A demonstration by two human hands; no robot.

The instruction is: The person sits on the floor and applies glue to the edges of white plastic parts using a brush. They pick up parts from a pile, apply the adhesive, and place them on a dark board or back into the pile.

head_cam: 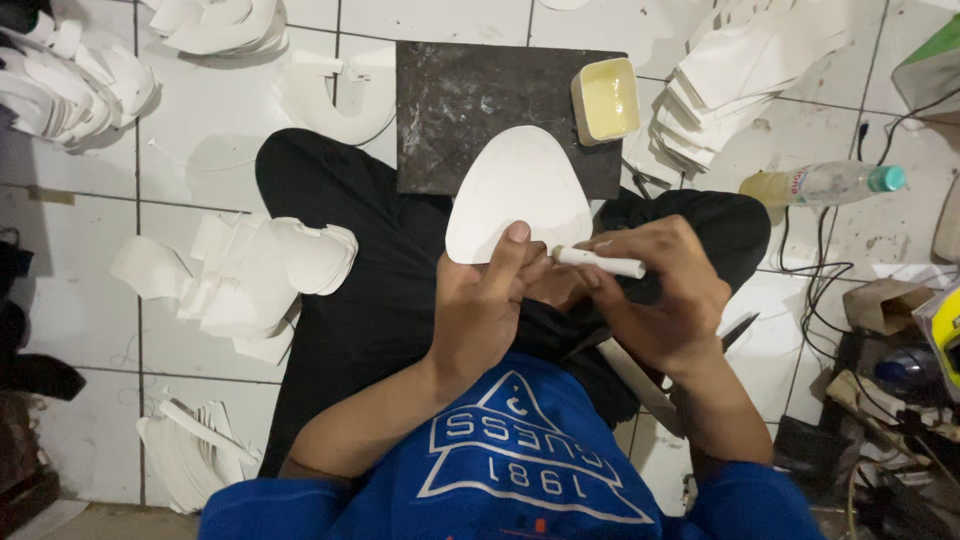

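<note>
Sitting cross-legged on the white tiled floor (90, 300), we hold a flat white piece with rounded corners (515, 195) in our left hand (485, 305), thumb pressed on its lower edge and fingers curled behind it, so the piece stands up over our lap and overlaps the near edge of a dark, glue-smeared board (450, 100). Our right hand (660, 300) is closed round a slim white stick-shaped tool (598, 262), pinched between thumb and fingers, its tip lying just at the lower right edge of the white piece, beside the left thumb. A shallow cream-coloured tray of yellowish liquid (606, 98) sits on the far right corner of the board. Stacks of similar white cut pieces lie about us: a heap to our left (250, 275), a fanned pile to the upper right (720, 90). A plastic bottle with a teal cap (825, 183) lies on the tiles to the right, near black cables (815, 290).
</note>
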